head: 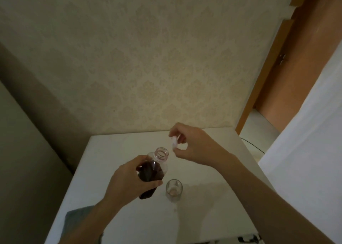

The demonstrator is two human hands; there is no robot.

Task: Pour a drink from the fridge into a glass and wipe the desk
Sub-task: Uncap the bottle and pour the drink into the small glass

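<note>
Both hands work above a white table (203, 216). Left hand (129, 180) grips a clear bottle (153, 169) of dark drink, uncapped, its long axis tilted, its open mouth pointing up and away to the right. Just right of the bottle's base, an empty glass (174, 189) stands upright on the table. Right hand (194, 145) pinches the white cap (174, 142) beside the bottle's mouth.

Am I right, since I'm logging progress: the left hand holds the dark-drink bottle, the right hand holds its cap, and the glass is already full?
Not quite. The head view shows the glass on the desk looking empty. The rest stands: the left hand holds the open bottle and the right hand holds its cap.
</note>
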